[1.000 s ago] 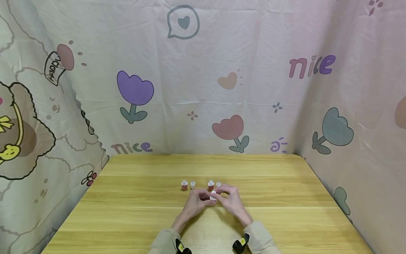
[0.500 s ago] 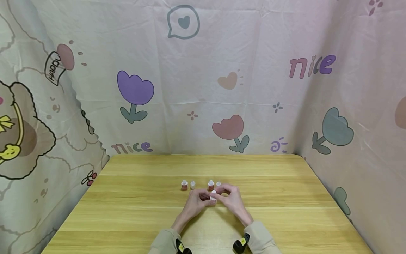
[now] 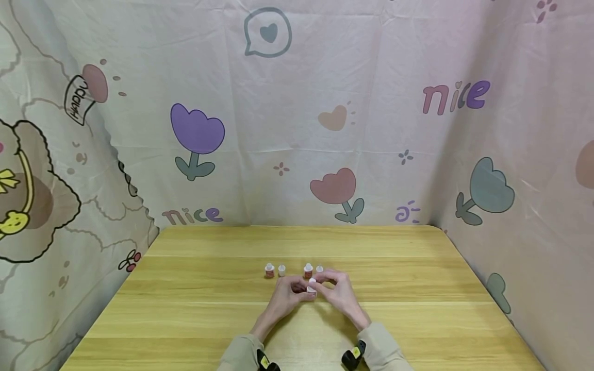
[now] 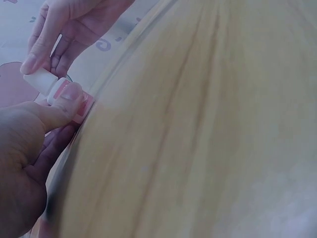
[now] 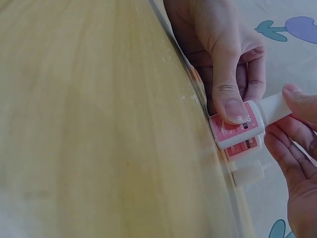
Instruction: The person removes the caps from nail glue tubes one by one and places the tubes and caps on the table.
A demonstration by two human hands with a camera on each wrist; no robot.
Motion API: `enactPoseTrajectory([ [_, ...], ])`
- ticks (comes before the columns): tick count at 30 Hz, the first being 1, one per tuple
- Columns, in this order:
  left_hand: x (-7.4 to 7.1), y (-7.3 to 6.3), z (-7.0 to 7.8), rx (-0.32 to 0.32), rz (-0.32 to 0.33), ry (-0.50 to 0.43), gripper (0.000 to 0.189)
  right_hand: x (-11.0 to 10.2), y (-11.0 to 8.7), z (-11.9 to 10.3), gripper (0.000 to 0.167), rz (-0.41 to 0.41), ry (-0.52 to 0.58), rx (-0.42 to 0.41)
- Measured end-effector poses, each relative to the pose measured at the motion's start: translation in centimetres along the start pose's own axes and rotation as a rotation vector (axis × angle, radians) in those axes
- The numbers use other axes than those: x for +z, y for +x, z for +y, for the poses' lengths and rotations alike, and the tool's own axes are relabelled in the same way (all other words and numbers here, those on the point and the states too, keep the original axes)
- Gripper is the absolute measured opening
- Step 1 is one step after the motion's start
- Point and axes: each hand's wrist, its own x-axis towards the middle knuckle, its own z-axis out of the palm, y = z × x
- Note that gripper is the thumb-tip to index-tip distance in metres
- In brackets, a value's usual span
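Head view: left hand (image 3: pixel 284 299), right hand (image 3: pixel 342 294), lower centre of frame; small bottle (image 3: pixel 311 291) between them. Just above, on wooden table (image 3: pixel 185 309), left to right: first standing bottle (image 3: pixel 269 271), first loose cap (image 3: pixel 281 271), second standing bottle (image 3: pixel 308 271), second loose cap (image 3: pixel 319 269).
Left wrist view: small bottle, pink-labelled, left of frame; left hand grips body.
Right wrist view: small bottle right of frame; right hand pinches white top (image 5: pixel 275 107).

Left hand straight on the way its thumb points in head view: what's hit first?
Past the bottle the left hand holds, likely the right hand, pinching the white cap; exact depth is unclear.
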Motion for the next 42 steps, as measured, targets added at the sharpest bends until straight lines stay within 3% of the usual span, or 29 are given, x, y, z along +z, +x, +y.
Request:
enactPoseTrajectory([
  [5, -0.01, -0.01, -0.07, 0.015, -0.003, -0.007, 0.014, -0.11, 0.00, 0.01, 0.005, -0.037, 0.055, 0.004],
  [9, 0.00, 0.10, -0.06, 0.014, -0.013, 0.006, 0.014, -0.22, 0.06, -0.18, 0.007, -0.058, 0.083, 0.057],
  [15, -0.05, 0.15, -0.16, -0.006, -0.024, 0.030, 0.014, -0.06, 0.15, -0.53, 0.012, -0.018, 0.047, 0.143],
  [18, -0.10, 0.10, -0.11, -0.009, -0.028, 0.033, 0.015, 0.10, 0.20, -0.48, 0.012, -0.005, 0.011, 0.141],
  [26, -0.13, 0.02, -0.09, 0.005, -0.025, 0.022, 0.014, 0.09, 0.08, -0.18, 0.005, -0.007, -0.043, 0.032],
  [31, -0.10, -0.03, -0.23, 0.056, -0.017, 0.027, 0.013, -0.09, -0.03, -0.16, 0.009, -0.033, -0.032, -0.001],
  [34, -0.10, -0.03, -0.23, 0.063, -0.020, 0.020, 0.013, -0.19, -0.08, -0.19, 0.005, -0.063, -0.007, 0.009],
  [38, -0.11, 0.02, -0.13, 0.012, -0.025, 0.007, 0.013, -0.33, -0.06, -0.34, 0.009, -0.105, 0.038, 0.058],
  [42, -0.09, 0.03, -0.18, 0.009, -0.018, 0.004, 0.014, -0.33, 0.01, -0.51, 0.011, -0.106, 0.036, 0.115],
])
